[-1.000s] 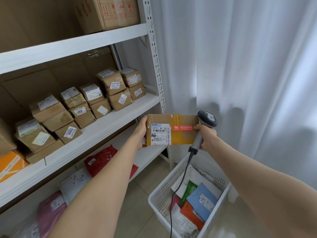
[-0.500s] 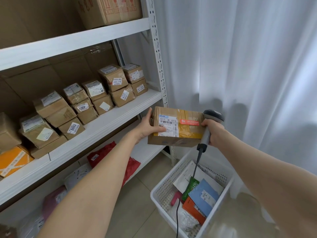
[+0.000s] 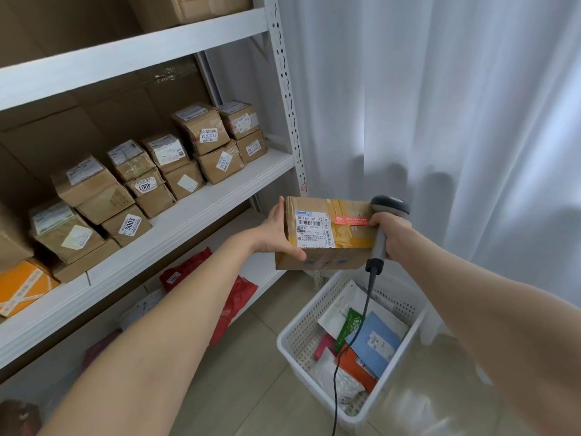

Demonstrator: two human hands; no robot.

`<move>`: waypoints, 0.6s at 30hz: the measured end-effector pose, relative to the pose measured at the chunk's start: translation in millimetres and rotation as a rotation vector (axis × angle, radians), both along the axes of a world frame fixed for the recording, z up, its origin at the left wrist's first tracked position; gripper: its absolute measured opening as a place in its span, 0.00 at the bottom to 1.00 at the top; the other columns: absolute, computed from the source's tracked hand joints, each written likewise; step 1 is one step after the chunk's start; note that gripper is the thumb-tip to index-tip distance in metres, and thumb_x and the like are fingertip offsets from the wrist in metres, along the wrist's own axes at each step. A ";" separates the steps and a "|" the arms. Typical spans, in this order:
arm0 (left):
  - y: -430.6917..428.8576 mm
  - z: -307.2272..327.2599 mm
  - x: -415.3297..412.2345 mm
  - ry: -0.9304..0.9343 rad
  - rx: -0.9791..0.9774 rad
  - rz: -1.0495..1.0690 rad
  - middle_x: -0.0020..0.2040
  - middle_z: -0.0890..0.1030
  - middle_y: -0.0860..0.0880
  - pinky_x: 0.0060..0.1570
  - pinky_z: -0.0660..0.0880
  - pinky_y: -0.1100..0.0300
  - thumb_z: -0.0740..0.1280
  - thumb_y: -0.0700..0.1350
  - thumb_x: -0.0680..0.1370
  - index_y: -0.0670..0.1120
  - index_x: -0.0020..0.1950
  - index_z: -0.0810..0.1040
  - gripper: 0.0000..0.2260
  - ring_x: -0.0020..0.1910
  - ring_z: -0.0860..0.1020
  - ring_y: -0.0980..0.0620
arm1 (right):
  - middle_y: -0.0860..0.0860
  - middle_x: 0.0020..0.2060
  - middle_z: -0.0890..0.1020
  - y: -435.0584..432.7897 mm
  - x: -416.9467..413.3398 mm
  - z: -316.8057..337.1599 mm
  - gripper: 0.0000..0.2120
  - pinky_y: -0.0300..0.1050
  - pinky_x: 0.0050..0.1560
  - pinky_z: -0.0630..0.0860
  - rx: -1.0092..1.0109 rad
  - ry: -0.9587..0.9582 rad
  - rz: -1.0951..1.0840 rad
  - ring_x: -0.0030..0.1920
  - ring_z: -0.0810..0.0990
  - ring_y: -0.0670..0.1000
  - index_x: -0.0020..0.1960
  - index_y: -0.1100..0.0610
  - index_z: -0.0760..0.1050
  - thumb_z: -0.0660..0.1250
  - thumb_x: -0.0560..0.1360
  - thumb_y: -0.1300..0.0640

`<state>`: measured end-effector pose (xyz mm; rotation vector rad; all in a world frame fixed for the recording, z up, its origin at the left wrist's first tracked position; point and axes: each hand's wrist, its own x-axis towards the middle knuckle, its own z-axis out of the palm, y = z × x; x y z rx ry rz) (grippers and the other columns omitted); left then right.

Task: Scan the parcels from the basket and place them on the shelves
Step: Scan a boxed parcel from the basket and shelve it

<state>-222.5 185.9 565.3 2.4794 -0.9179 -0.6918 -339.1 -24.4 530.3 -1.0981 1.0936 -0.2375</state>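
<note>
Two hands hold one cardboard box (image 3: pixel 327 243) between them in the air, just in front of the rack's white post and above the far end of the basket. The left hand (image 3: pixel 276 236) grips the box's left end, with the thumb curled along the lower front edge and the fingers behind the side. The right hand (image 3: pixel 394 236) is wrapped round the grey handle of a scanner (image 3: pixel 390 205), and its thumb rests on the box's right edge beside a red sticker. The scanner's head sticks up just past the box's top right corner. The box's top tilts toward the camera, showing a white label and yellow tape. A black cable (image 3: pixel 370 284) hangs from the scanner handle down across the white perforated basket (image 3: pixel 301 328), which sits on the floor and holds flat mailers in blue, orange, green, white and pink. To the left, the middle shelf (image 3: pixel 204 212) carries small brown boxes (image 3: pixel 201 130) stacked two high, with an orange box (image 3: pixel 22 287) at the far left. A red bag (image 3: pixel 234 297) lies on the shelf below. A white curtain (image 3: pixel 440 105) hangs behind.
</note>
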 end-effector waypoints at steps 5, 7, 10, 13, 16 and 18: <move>-6.4 -1.3 -4.5 -0.088 -0.019 -0.006 0.77 0.38 0.49 0.73 0.50 0.50 0.78 0.46 0.67 0.49 0.74 0.27 0.61 0.77 0.46 0.45 | 0.55 0.49 0.76 -2.9 -0.4 -3.4 0.15 0.57 0.60 0.75 0.000 0.016 -0.005 0.51 0.77 0.58 0.55 0.55 0.65 0.68 0.72 0.60; -8.7 -0.4 -3.7 -0.126 -0.010 -0.020 0.77 0.40 0.48 0.73 0.53 0.51 0.78 0.46 0.67 0.49 0.74 0.26 0.61 0.77 0.50 0.44 | 0.55 0.46 0.75 -3.5 0.7 -4.2 0.15 0.56 0.59 0.75 -0.006 0.018 -0.004 0.50 0.76 0.57 0.55 0.55 0.65 0.68 0.73 0.60; -10.5 2.0 -1.7 -0.166 0.011 -0.039 0.77 0.42 0.48 0.72 0.56 0.50 0.78 0.48 0.67 0.51 0.74 0.27 0.61 0.76 0.52 0.43 | 0.54 0.45 0.75 -4.8 1.8 -2.3 0.15 0.56 0.60 0.75 -0.013 0.026 0.008 0.50 0.76 0.57 0.55 0.55 0.64 0.68 0.73 0.60; -11.3 3.5 1.5 -0.188 0.009 -0.038 0.77 0.46 0.47 0.72 0.58 0.48 0.79 0.49 0.65 0.51 0.76 0.32 0.60 0.76 0.54 0.43 | 0.55 0.49 0.75 -4.3 3.0 -2.7 0.16 0.56 0.61 0.74 -0.013 0.025 0.016 0.53 0.76 0.57 0.55 0.56 0.64 0.68 0.72 0.59; -9.2 2.2 4.9 -0.188 0.018 -0.036 0.76 0.48 0.47 0.72 0.58 0.50 0.79 0.48 0.65 0.48 0.77 0.37 0.57 0.75 0.54 0.45 | 0.55 0.50 0.75 -2.6 4.2 -6.5 0.16 0.56 0.61 0.74 -0.004 0.024 0.015 0.54 0.76 0.58 0.55 0.56 0.64 0.68 0.72 0.60; -6.0 -1.8 6.5 -0.167 0.022 -0.024 0.77 0.48 0.47 0.72 0.57 0.51 0.79 0.47 0.65 0.47 0.77 0.38 0.57 0.76 0.53 0.47 | 0.55 0.49 0.75 -1.3 4.6 -9.1 0.15 0.56 0.61 0.74 -0.010 0.025 0.019 0.53 0.76 0.58 0.54 0.56 0.65 0.68 0.72 0.60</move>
